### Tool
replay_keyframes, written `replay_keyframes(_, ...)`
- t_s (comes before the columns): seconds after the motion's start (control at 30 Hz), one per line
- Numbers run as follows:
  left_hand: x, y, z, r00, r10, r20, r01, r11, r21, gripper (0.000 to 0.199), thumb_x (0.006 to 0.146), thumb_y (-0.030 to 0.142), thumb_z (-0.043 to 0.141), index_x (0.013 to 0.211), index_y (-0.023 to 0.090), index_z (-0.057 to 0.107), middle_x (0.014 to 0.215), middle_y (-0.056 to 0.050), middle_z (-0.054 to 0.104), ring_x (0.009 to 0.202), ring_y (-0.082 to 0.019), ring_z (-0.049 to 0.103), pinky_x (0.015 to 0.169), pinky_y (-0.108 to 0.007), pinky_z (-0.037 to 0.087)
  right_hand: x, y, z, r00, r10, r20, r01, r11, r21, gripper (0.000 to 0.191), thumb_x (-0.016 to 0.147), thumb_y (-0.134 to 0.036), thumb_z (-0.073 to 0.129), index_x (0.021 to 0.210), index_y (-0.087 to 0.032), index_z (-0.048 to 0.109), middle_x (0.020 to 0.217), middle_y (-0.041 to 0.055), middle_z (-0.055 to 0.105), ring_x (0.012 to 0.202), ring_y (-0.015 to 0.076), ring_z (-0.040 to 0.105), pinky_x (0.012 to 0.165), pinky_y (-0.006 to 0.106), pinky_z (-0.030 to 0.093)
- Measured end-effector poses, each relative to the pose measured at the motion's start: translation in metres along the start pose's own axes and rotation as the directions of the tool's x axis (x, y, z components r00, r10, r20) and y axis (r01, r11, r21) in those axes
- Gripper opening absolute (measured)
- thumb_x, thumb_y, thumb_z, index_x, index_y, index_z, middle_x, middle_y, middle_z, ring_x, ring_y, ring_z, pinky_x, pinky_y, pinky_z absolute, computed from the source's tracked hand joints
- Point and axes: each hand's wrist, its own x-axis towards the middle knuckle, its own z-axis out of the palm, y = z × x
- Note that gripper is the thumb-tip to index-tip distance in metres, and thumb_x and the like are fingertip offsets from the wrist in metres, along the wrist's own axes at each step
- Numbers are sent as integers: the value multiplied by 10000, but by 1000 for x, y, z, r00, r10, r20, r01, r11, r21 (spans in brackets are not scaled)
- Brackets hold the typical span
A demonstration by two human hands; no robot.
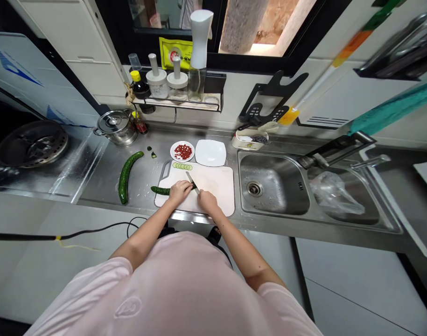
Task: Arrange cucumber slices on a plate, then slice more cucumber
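Two clamped hands: left hand (180, 190) on cucumber (160, 190), right hand (208, 201) around knife (192, 182), handle hidden.

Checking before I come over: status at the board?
Left hand on cucumber, on board. Right hand gripping knife. Slices at board's far edge; whole cucumber left of board.
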Motion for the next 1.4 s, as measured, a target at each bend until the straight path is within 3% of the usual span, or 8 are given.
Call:
replay_keyframes(0.67,2,1,-2,999,-31,11,31,999,-14,191,895,317,505,946,245,674,943,-30,677,908,-158,595,802,-281,459,-37,27,7,999,28,31,-26,998,-52,257,945,-262,344,1066,-170,550,974,125,656,902,218,627,726,287,414)
replay_keyframes(0.8,2,4,-5,996,-80,30,80,997,-20,210,900,325,490,976,247,669,961,-26,681,928,-158,597,826,-279,453,-41,38,2,997,74,-21,-76,990,-120,302,973,-318,288,1104,-190,529,938,115,655,879,221,626,726,303,398)
replay_keyframes(1.07,7,8,-11,978,-210,-21,206,973,-108,277,917,333,440,1034,225,666,1048,-45,672,1003,-177,589,895,-299,448,-44,57,-4,977,76,-201,-120,969,-218,295,953,-211,310,1137,-243,539,941,91,616,851,205,590,703,289,335)
replay_keyframes(1.27,20,7,-19,924,-375,-68,339,890,-304,316,919,370,424,1073,203,642,1041,-52,674,919,-162,619,817,-280,485,-44,63,1,921,24,-388,-121,967,-226,356,916,-271,432,1261,-224,509,940,101,600,854,211,519,726,308,280)
replay_keyframes(1.4,29,11,-25,942,-335,18,316,869,-380,336,863,406,522,1108,202,629,1101,-64,655,974,-173,609,857,-291,478,-42,68,2,875,-29,-484,-100,966,-240,405,877,-262,492,1278,-209,511,889,89,585,815,205,472,715,315,249)
